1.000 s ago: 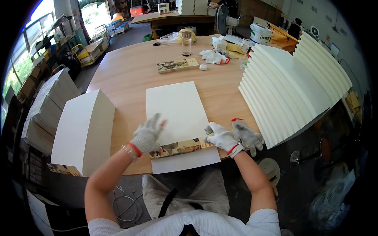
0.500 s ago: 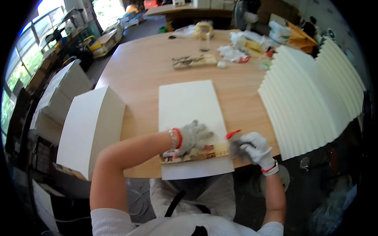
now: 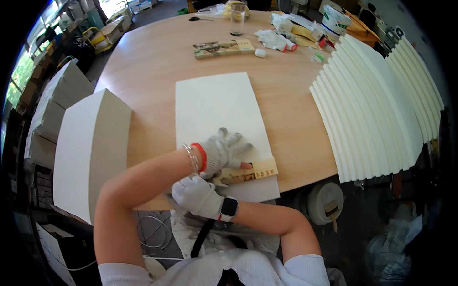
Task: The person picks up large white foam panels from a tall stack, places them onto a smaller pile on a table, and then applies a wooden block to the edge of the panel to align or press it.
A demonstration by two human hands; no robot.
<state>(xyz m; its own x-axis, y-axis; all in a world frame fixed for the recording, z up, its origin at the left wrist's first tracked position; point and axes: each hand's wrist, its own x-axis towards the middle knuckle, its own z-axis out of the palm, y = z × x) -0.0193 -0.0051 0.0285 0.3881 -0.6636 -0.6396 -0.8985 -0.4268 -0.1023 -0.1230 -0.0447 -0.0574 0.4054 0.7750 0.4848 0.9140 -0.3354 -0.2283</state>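
Observation:
A large white sheet point(image 3: 217, 105) lies on the table in front of me. Across its near end runs a printed beige strip point(image 3: 260, 170), partly covered by my hands. My left hand point(image 3: 223, 150), in a grey-white glove with a red cuff, presses down there with fingers spread, the thumb on the strip. Just below its wrist, my right hand point(image 3: 194, 194), also gloved, is closed at the strip's left end. Whatever its fingers grip is hidden.
Stacked white panels point(image 3: 88, 148) stand left; ridged white stacks point(image 3: 367, 114) stand right. Farther back are a printed box point(image 3: 223, 48), a glass point(image 3: 237, 21), scissors point(image 3: 198, 19) and gloves point(image 3: 274, 40). A bucket point(image 3: 324, 202) with a brush sits below the table's right edge.
My right hand has swung from the strip's right end to its left end, below my left wrist. The grey-and-red tool it held no longer shows clearly. My left hand still presses down.

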